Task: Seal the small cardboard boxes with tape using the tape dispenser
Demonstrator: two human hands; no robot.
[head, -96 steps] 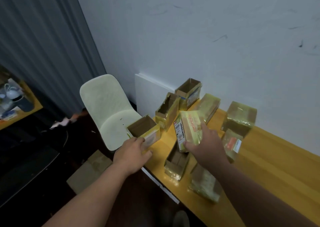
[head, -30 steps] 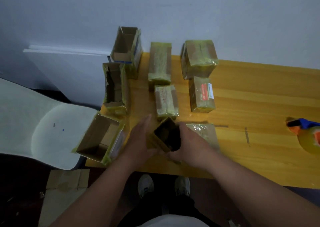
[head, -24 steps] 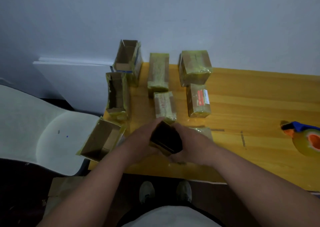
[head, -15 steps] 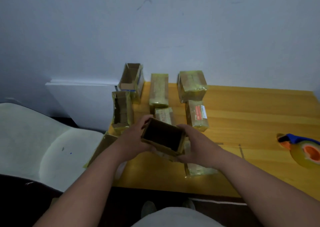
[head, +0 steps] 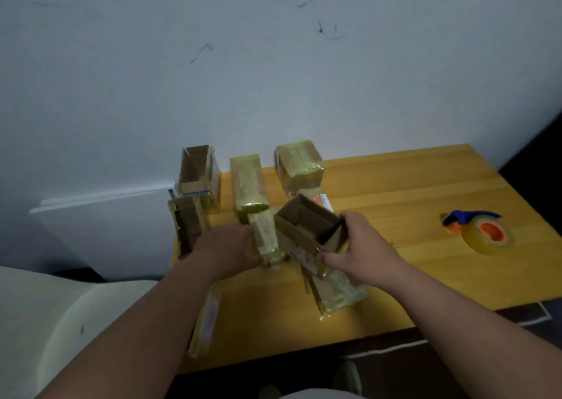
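An open cardboard box (head: 307, 231) sits at frame centre, lifted above the wooden table (head: 395, 191) and tilted, with its open top facing up and toward the camera. The right hand (head: 362, 246) grips the box at its right-hand corner, thumb along the near face and fingers curled round the far side. The left hand (head: 228, 246) is just left of the box, its fingers hidden behind a taped box (head: 266, 234); whether it touches the open box cannot be told. The tape dispenser (head: 477, 231), with a blue handle, an orange core and a yellowish tape roll, lies on the table at the right of the frame, well apart from both hands. Two further open boxes (head: 196, 170) stand at the table's left edge near the wall. Taped boxes occupy the centre: a long one (head: 248, 182), a squarer one (head: 299, 167) beside the wall, and another (head: 337, 289) lying under the right wrist. A pale chair (head: 45, 322) fills the lower left of the frame.
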